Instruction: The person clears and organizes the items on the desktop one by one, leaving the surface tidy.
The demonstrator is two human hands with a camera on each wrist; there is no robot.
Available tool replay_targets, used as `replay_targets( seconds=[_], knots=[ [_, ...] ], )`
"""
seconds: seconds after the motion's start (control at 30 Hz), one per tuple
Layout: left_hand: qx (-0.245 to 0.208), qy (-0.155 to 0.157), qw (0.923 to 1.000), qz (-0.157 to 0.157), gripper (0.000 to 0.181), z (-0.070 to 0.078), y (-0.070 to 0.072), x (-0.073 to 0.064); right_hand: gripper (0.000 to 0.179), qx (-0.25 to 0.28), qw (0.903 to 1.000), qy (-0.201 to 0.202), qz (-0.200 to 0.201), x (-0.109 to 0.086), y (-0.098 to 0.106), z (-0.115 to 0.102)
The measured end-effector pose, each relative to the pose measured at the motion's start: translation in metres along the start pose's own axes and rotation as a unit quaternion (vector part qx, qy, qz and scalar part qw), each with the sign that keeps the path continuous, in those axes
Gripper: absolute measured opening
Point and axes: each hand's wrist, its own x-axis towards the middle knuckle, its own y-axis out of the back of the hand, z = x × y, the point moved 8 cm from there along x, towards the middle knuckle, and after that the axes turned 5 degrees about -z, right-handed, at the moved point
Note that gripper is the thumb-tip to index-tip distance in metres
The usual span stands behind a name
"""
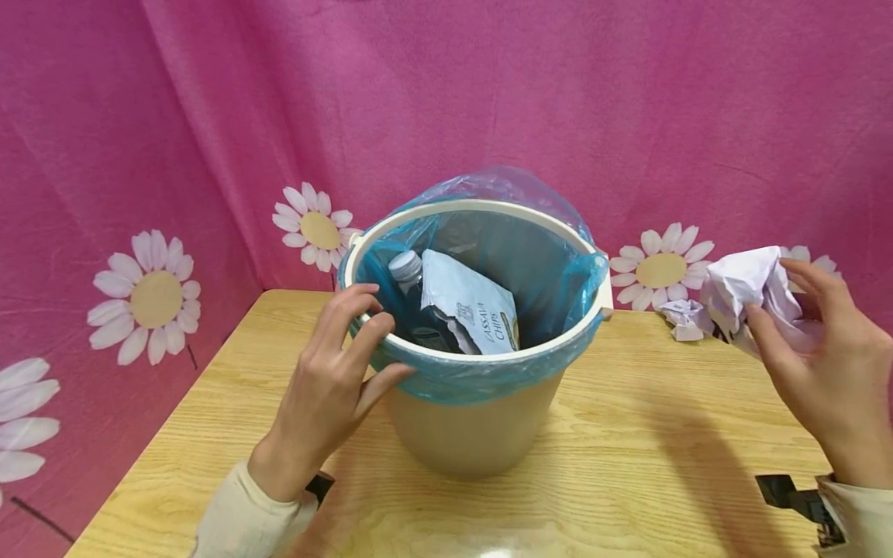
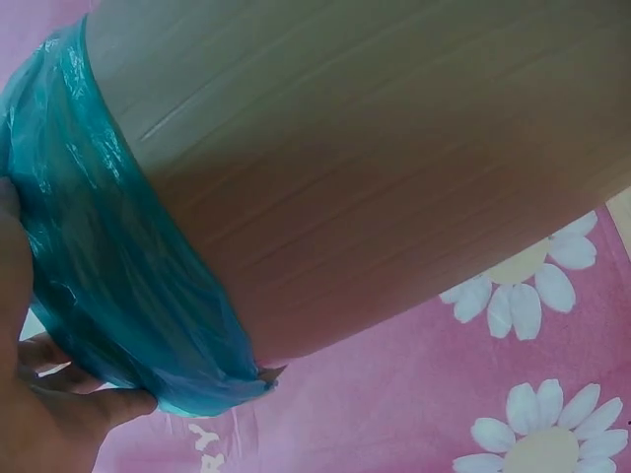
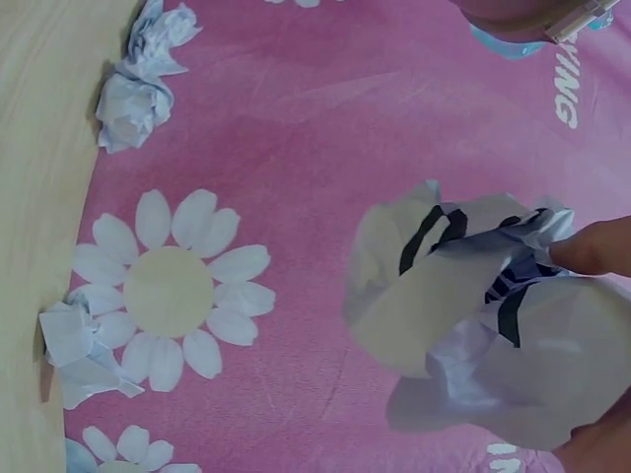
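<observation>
A beige bin (image 1: pixel 477 434) stands on the table, lined with a blue plastic bag (image 1: pixel 460 380) folded over its white rim. My left hand (image 1: pixel 328 380) grips the near left of that rim, thumb against the bag outside and fingers over the edge. The left wrist view has the thumb (image 2: pixel 123 406) on the blue bag. Inside the bin lie a torn cassava chips packet (image 1: pixel 470 298) and a capped bottle (image 1: pixel 407 267). My right hand (image 1: pixel 830 356), raised to the right of the bin, pinches a crumpled sheet of paper (image 3: pixel 434 315) with dark markings.
Another crumpled paper ball (image 1: pixel 687 319) lies at the table's back edge, right of the bin. Several crumpled paper pieces (image 3: pixel 135 106) show along that edge in the right wrist view. A pink cloth (image 1: pixel 446 93) with daisies hangs behind the wooden table (image 1: pixel 628 465).
</observation>
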Motion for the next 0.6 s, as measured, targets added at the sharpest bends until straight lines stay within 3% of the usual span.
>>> replay_targets(
  seconds=[0.33,0.6],
  knots=[
    [-0.016,-0.024,0.9996,0.004,0.051,0.006,0.000,0.000,0.051,0.074,0.9968,-0.003,0.028,0.000,0.008,-0.010],
    [-0.022,-0.040,0.9989,0.012,0.051,0.010,0.001,0.000,0.050,0.083,0.9951,-0.016,0.051,0.000,0.014,-0.019]
  ],
)
